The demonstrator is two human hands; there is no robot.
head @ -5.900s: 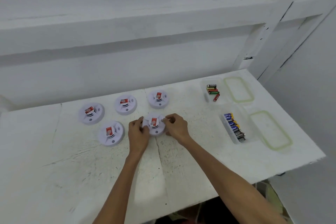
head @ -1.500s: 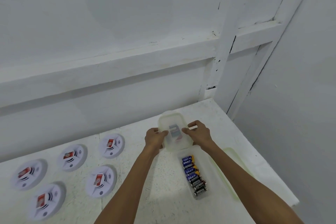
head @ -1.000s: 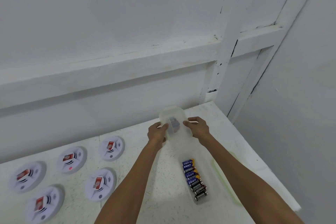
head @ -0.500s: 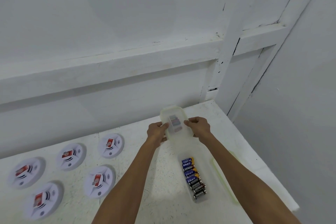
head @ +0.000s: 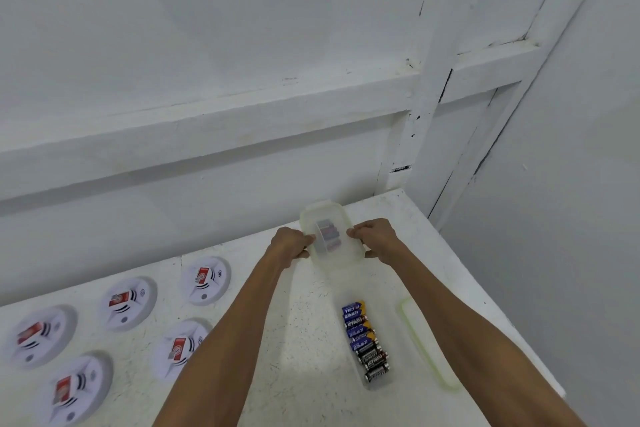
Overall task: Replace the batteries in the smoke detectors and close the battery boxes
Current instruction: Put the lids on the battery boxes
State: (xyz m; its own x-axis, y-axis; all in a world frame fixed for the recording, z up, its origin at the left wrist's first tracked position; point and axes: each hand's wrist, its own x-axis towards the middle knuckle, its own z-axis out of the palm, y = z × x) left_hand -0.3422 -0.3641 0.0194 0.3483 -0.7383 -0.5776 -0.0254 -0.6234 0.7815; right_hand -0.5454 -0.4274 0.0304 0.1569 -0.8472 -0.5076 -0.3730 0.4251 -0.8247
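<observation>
We hold the lidded battery box (head: 331, 239) between both hands, over the far right part of the table (head: 304, 333), close to the back wall (head: 207, 45). The left hand (head: 289, 246) grips one long side and the right hand (head: 375, 239) the other, fingers curled onto the rim of the lid. The box's long axis runs away from us, its far end leaning a little to the left. Through the cloudy plastic we make out a few used batteries (head: 329, 236) lying crosswise. We cannot tell whether the box's base touches the table.

Nearer to us, the open battery box (head: 372, 380) lies on the table with its long axis running the same way. Its row of blue and black batteries (head: 363, 336) lies side by side across it. Just to its right, apart from it, lies a loose lid (head: 429, 347) with a greenish rim, lengthwise as well.

On the left of the table sit five round white smoke detectors (head: 204, 279), three in the far row and two in the near row, each showing a red block in its middle.

The table is white, speckled and scuffed. The back wall is painted white with a horizontal ledge (head: 214, 107) across it. A white post (head: 429, 80) rises at the table's far right corner, and a second white wall (head: 571, 218) closes the right side.
</observation>
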